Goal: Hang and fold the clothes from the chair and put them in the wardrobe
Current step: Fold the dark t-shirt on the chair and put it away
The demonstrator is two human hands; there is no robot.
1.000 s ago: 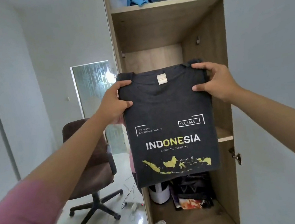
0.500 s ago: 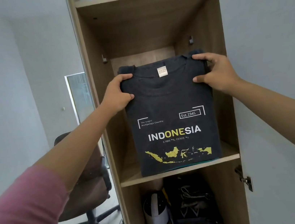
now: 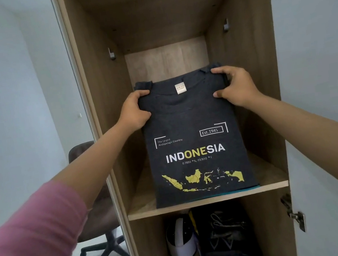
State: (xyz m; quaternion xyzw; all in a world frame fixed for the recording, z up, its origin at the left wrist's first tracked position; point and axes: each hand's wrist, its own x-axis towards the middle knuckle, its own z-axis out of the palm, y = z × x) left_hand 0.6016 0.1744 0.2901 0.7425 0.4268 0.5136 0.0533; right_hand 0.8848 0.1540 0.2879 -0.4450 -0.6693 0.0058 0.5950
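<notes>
One folded dark T-shirt point(image 3: 194, 146) printed "INDONESIA", with one label at its collar. Two hands: the left hand point(image 3: 134, 111) and the right hand point(image 3: 234, 86). One wooden wardrobe point(image 3: 251, 72) with one shelf board point(image 3: 276, 186) in view and two small metal pegs on its inner walls. One brown office chair point(image 3: 98, 216). One white helmet point(image 3: 180, 243) below the shelf board. One door hinge point(image 3: 295, 216).

The folded dark T-shirt point(image 3: 194, 141) carries all the readable print. Across its chest stands "INDONESIA" in large capitals, the letters "ONE" in yellow and the rest white. Above it, at the left, small white text reads "The Largest Archipelagic Country"; at the right a white box holds "Est.1945". Beneath the big word run coordinates, "0.7893 °S, 113.9213 °E". The small neck label point(image 3: 180, 88) is too blurred to read.
</notes>
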